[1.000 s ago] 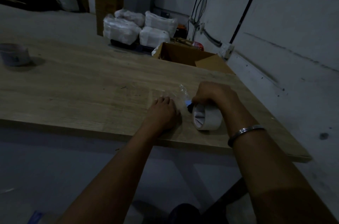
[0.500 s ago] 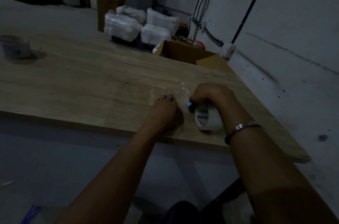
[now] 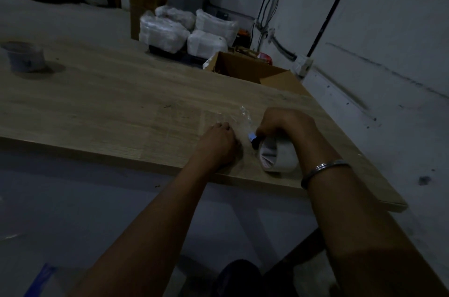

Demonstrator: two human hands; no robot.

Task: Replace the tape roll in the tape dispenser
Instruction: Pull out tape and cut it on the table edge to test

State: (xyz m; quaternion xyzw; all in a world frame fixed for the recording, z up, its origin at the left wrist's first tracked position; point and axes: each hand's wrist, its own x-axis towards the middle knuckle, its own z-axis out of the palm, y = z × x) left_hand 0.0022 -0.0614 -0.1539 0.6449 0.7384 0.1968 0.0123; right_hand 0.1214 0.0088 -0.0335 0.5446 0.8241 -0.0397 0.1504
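A pale tape roll [image 3: 279, 157] sits in a hand-held tape dispenser near the front edge of the wooden table [image 3: 97, 107]; only the dispenser's blue and black tip [image 3: 253, 139] shows. My right hand [image 3: 286, 124] is closed over the top of the dispenser and roll. A strip of clear tape [image 3: 244, 118] runs from the tip onto the table. My left hand [image 3: 218, 143] presses down flat on the table at that strip, fingers together, just left of the dispenser. The dispenser's handle is hidden under my right hand.
A small pale tub [image 3: 24, 57] stands at the table's far left. Beyond the far edge sit an open cardboard box [image 3: 252, 69] and white sacks [image 3: 184, 29] on the floor. A wall [image 3: 388, 53] runs close along the right.
Both hands and the dispenser stay in nearly the same spot. The camera has tilted slightly, and my left hand has shifted a little toward the tape strip.
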